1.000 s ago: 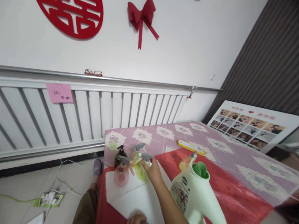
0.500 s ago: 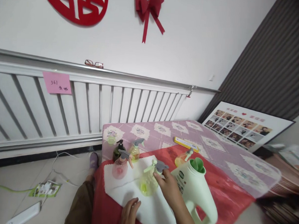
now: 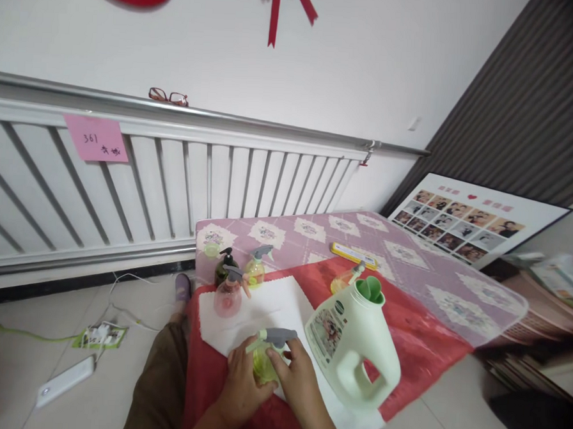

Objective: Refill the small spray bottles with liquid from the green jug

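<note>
Both hands are on a yellow-green spray bottle with a grey trigger head, close in front of me over the white sheet. My left hand wraps around the side of its clear body. Against the neck, below the grey head, my right hand closes with thumb and fingers. To the right stands a pale green jug with a green spout and a large handle. Beyond the hands are a pink spray bottle, a dark pump bottle and another yellow spray bottle.
An orange-yellow spray bottle stands partly behind the jug, near a yellow-edged flat box. Red cloth covers part of the floral table. A white radiator lines the wall. A power strip lies on the floor.
The left hand has come up from the sheet onto the spray bottle. The right hand has brought the bottle nearer to me and a little left. The view has tilted down.
</note>
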{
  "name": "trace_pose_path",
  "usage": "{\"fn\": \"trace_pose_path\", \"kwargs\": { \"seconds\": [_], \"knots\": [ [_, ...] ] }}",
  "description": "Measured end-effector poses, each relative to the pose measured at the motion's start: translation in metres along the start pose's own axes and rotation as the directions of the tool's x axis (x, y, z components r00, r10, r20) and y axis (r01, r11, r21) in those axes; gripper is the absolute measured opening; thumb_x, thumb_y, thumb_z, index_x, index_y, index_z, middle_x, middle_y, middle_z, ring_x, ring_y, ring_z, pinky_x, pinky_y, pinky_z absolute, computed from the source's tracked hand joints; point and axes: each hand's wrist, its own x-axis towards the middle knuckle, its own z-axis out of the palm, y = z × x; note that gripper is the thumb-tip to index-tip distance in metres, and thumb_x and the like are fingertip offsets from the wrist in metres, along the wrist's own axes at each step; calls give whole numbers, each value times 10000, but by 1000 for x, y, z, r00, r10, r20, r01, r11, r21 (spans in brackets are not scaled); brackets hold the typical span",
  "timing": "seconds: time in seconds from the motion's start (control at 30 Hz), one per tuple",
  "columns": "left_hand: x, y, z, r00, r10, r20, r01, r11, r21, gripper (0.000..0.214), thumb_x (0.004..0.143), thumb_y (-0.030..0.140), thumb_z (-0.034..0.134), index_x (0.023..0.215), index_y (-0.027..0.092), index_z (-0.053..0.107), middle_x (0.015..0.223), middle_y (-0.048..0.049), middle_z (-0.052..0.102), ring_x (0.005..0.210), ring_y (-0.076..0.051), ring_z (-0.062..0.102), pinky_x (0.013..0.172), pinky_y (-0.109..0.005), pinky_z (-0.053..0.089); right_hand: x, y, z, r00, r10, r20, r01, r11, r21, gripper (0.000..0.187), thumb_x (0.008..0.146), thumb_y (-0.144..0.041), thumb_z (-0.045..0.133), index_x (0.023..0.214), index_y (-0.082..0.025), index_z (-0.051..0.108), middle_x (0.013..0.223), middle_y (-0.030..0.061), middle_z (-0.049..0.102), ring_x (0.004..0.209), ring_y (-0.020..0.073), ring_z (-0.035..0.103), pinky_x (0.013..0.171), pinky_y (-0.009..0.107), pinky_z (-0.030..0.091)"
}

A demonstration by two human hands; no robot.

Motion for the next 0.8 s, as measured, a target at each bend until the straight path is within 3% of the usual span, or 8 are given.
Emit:
{"fn": "trace_pose_path", "kwargs": {
  "seconds": [0.13,0.3,0.43,0.57,0.8],
  "knots": [
    [-5,-11,6,992,93,-85,-89,995,44,562,631,298,656,1157,159,513,1162,-173,619,1081,-339,590,935,-578,452,-6,-6,3,997,75,-34,-73,996,60,448,687,-242,642,1122,-207,541,1013,62,701,914,229,658,806,357,527],
    [-5,-9,5,986,114,-126,-107,992,63,555,649,317,651,1162,155,517,1130,-176,629,1046,-337,609,925,-587,451,-8,-9,7,997,66,-37,-65,997,34,205,713,-296,632,892,-216,573,871,33,689,825,226,641,817,382,507],
    [-1,-4,-2,997,76,-31,-75,997,22,573,689,317,633,1225,171,492,1166,-150,621,1099,-310,586,951,-538,448,-7,-4,9,1000,2,-14,-1,1000,30,205,761,-304,592,942,-208,578,934,47,678,905,228,623,879,382,479],
    [0,-2,-6,1000,24,-17,-24,999,-35,754,641,304,652,1327,144,382,1251,-162,577,1136,-311,561,973,-514,436,-6,-5,2,1000,-20,-1,20,994,106,264,796,-307,555,1041,-213,576,1012,52,672,962,217,624,897,351,481],
    [0,3,-12,993,-84,86,92,992,-90,804,577,240,649,1327,122,384,1306,-161,535,1185,-323,508,1038,-512,368,7,-25,-26,998,10,-69,10,961,277,229,775,-307,604,987,-228,639,932,38,724,786,188,654,724,282,535]
  ]
}}
